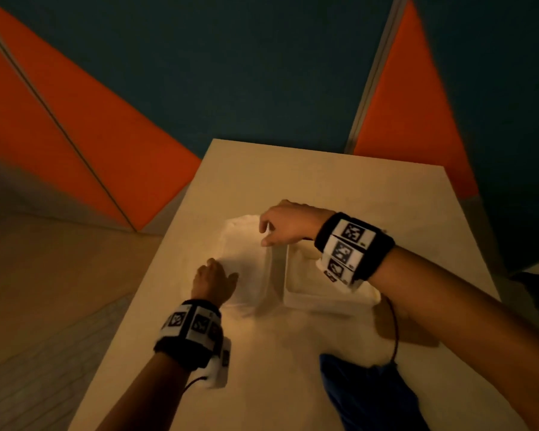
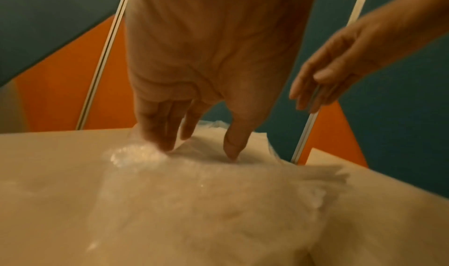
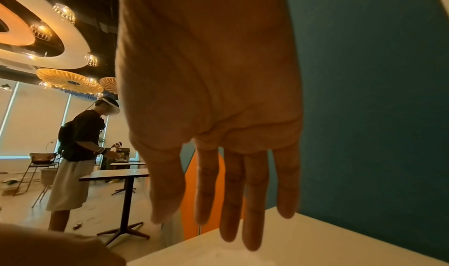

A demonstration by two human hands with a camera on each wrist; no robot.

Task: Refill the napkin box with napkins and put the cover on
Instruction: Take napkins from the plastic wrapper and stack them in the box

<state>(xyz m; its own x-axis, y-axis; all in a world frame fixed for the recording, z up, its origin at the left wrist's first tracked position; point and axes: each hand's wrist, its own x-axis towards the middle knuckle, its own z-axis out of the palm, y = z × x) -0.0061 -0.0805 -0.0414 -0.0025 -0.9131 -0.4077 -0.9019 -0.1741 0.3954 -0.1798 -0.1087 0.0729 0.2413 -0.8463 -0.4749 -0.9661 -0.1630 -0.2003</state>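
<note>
My left hand (image 1: pixel 213 283) presses its fingertips (image 2: pixel 233 147) into the plastic-wrapped pack of napkins (image 1: pixel 246 262) lying on the white table (image 1: pixel 339 188). My right hand (image 1: pixel 285 222) pinches the wrap's edge at the pack's far right corner, other fingers straight. The open white napkin box (image 1: pixel 296 290) sits just right of the pack, partly under my right wrist.
</note>
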